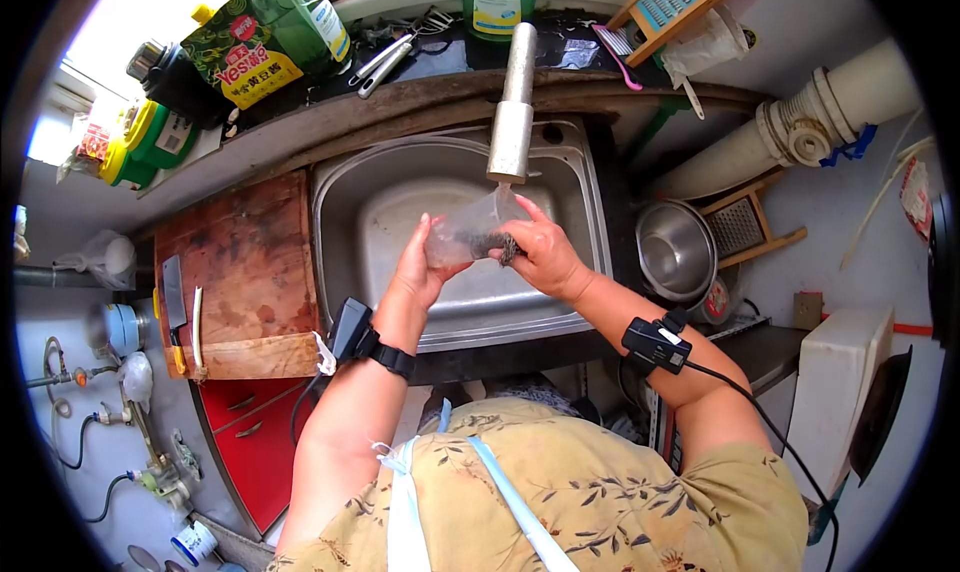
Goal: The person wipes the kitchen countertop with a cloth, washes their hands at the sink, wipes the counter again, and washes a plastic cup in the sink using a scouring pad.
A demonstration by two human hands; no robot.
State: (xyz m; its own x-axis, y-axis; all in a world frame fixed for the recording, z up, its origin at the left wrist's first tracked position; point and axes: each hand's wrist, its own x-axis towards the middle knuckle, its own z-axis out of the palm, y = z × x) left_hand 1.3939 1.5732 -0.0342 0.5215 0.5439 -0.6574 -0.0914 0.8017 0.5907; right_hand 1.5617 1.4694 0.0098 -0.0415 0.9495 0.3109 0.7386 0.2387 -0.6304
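Over the metal sink [400, 322], both hands are on a clear container or bag [462, 230] with something dark at its right side. My left hand [425, 264] is closed round its left side. My right hand [545, 252] grips a dark, scrubber-like clump [508, 249] against its right side; the exact material is too small to tell. Directly above them ends the silver faucet pipe [512, 132], its mouth near the container's top. Whether water runs is hard to make out.
Left of the sink are a wooden cutting board [240, 252] and a cleaver [174, 297]. A steel bowl [676, 250] and a grater [735, 224] stand to the right. Green bottles [495, 7] and a sauce pouch [240, 57] line the back ledge.
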